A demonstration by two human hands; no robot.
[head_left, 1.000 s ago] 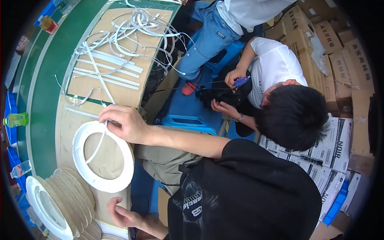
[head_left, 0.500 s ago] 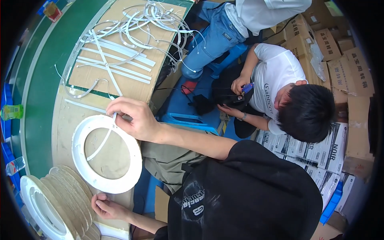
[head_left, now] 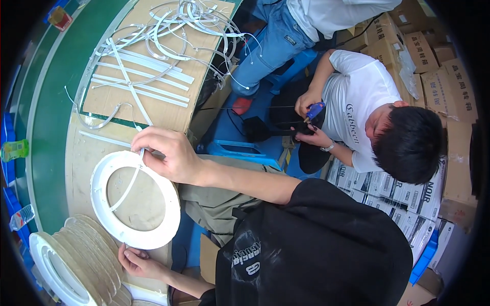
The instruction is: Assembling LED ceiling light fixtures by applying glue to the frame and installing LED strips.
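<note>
My right hand [head_left: 171,155] is closed, thumb and fingers pinching a thin, curved white strip [head_left: 131,184] above the far edge of a white ring [head_left: 172,204]. The strip hangs across the ring, its lower end showing over the ring's hole. Beyond the same hand, a longer white strip [head_left: 122,71] runs toward the pile; whether the two join is hidden behind the fingers. My left hand [head_left: 137,261] is at the ring's near edge, fingers curled and close together. What they grip, if anything, is hard to make out.
Tangled white strips [head_left: 191,23] and several straight ones lie on cardboard [head_left: 163,115] on the table. A reel of beige cord [head_left: 92,250] is at the lower left. Beside me a seated co-worker [head_left: 367,92] holds a blue tool [head_left: 315,109]. A short strip [head_left: 104,137] lies nearby.
My right hand keeps its pinch on the strip. The left fingers have drawn in a little at the ring's edge. The co-worker has shifted to the right; the view has moved slightly.
</note>
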